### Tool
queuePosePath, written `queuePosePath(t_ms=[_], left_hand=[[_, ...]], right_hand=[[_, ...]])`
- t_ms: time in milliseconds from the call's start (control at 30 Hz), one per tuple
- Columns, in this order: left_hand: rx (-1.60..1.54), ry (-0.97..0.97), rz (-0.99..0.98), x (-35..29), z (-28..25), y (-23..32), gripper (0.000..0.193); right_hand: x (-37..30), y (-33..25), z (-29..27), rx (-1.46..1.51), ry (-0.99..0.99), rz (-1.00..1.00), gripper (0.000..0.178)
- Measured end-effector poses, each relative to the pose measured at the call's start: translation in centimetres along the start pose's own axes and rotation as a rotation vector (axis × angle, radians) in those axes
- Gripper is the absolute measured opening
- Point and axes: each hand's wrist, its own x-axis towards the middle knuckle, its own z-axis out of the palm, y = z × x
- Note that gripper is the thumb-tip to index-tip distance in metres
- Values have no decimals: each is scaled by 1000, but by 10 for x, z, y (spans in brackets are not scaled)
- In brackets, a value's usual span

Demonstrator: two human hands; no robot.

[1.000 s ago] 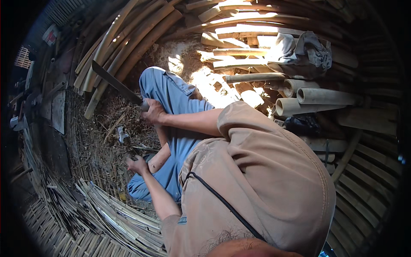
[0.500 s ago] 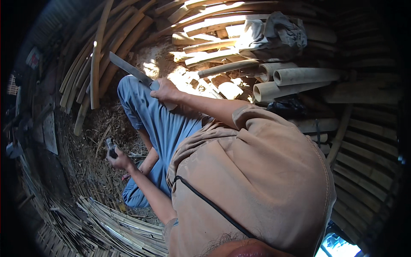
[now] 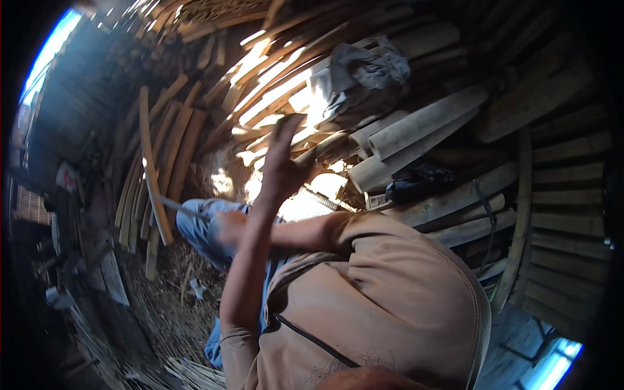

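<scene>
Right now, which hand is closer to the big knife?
Right. The right hand is wrapped around the knife handle, above the blue trousers. The left hand is up in the air, fingers open, away from the blade.

Thick pale bamboo poles (image 3: 422,123) stacked at upper right, with a crumpled grey cloth (image 3: 364,71) draped above them and a dark bundle (image 3: 416,179) just below. Long split bamboo slats (image 3: 175,149) fanned at left; thin strips (image 3: 188,374) heaped along the lower edge.
</scene>
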Motion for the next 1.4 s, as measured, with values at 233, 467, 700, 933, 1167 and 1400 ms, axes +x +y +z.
queuePosePath(t_ms=[233,467,700,933,1167,1400], left_hand=[[245,-482,207,25,136,5,59],[10,-388,268,2,110,-5,53],[-12,336,-270,-30,-126,43,32],[-101,710,-142,-60,-331,180,25],[483,1060,-255,-128,-410,299,26],[1349,1039,-264,-164,-411,356,25]], right_hand=[[-14,-33,-13,158,28,-45,40],[-18,-17,-21,206,81,-51,41],[-25,-14,-7,362,174,-67,47],[-25,-53,-37,224,-95,-45,47],[-26,-58,-37,143,-341,-297,49],[-8,-89,-83,324,-535,-279,43]])
